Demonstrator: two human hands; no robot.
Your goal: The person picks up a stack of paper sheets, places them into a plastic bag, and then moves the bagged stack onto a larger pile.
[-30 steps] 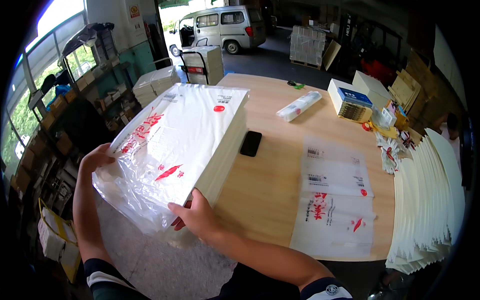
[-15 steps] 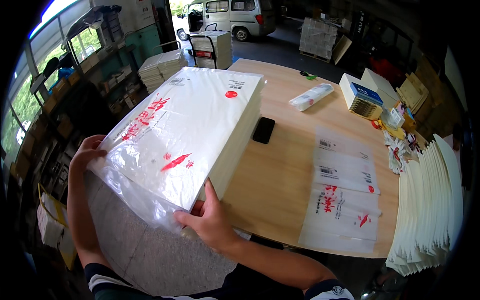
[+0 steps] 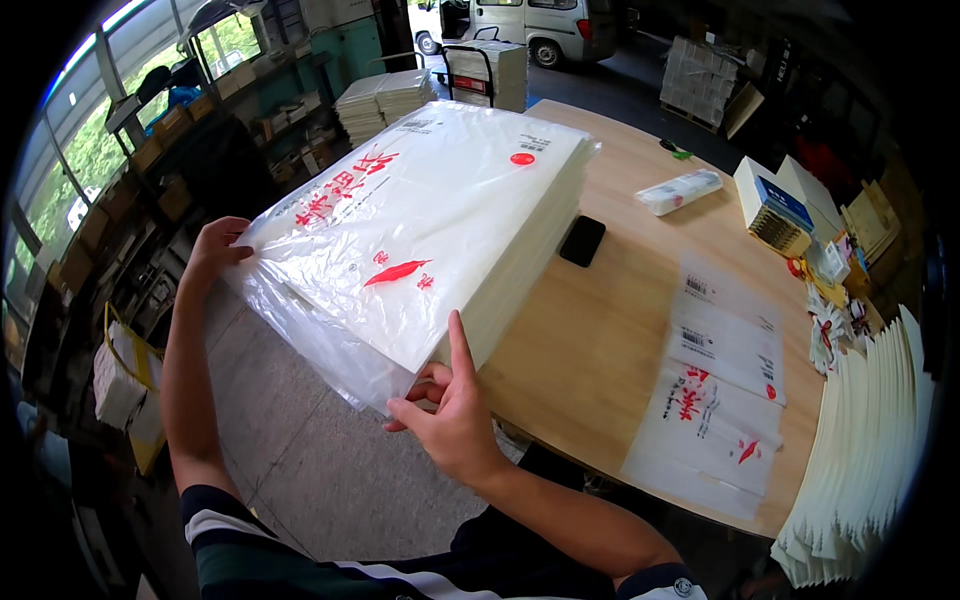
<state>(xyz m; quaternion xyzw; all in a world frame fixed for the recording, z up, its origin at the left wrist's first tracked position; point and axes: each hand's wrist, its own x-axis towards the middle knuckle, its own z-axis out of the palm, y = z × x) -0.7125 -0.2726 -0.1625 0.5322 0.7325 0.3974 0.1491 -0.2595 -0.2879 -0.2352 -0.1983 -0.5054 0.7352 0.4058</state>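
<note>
A thick stack of white paper lies at the left of the table, inside a clear plastic bag with red and black print on top. The bag's loose mouth hangs past the stack's near edge. My left hand pinches the bag's film at the left near corner. At the right near corner, my right hand grips the bag's edge between thumb and curled fingers, while its index finger points up along the stack's side.
A black phone lies right of the stack. Several flat printed bags overlap on the wooden table. Beyond are a rolled plastic bundle and a blue-topped box. Fanned paper stands at the right edge.
My view has turned left, so the scene sits further right. My right index finger has straightened up away from the film. Both hands still hold the bag's mouth.
</note>
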